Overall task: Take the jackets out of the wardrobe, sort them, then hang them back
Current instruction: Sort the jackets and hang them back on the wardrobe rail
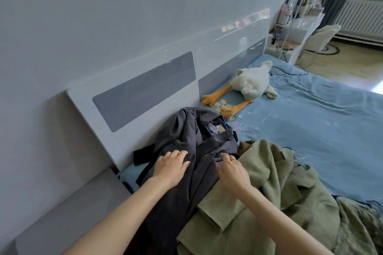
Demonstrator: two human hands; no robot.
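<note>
Head view: both hands' fingers lie nearly straight, left hand (173,164) and right hand (232,168) pressing the dark grey jacket (186,136)

A white plush goose (251,84) with orange legs lies on the blue bedsheet (323,114) at one o'clock, beside the glossy white headboard (132,80). At two o'clock stand a white desk (300,27), a pale chair (322,36) and a radiator (360,16).
</note>
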